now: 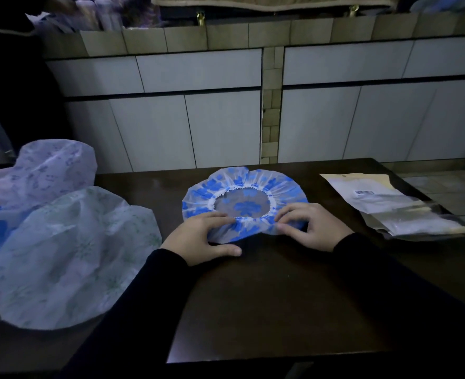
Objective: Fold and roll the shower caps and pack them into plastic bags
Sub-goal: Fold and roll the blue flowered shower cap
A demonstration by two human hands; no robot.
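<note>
Near edge of dark table [267,302], bare. Left hand [198,236] and right hand [312,227], both pinching near rim of blue-flowered shower cap [243,198], opening upward, flat at table centre. Left: heap of pale shower caps [62,250]. Right: stack of plastic bags [390,206]. Beyond: white tiled wall [198,105].

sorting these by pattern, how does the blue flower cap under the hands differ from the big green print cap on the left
The blue flower cap lies flat, opening up, with bold blue flowers; the green print cap is puffed up with faint green flowers. The left hand and right hand pinch the blue one; the green lies untouched. Both are translucent plastic on the table.
</note>
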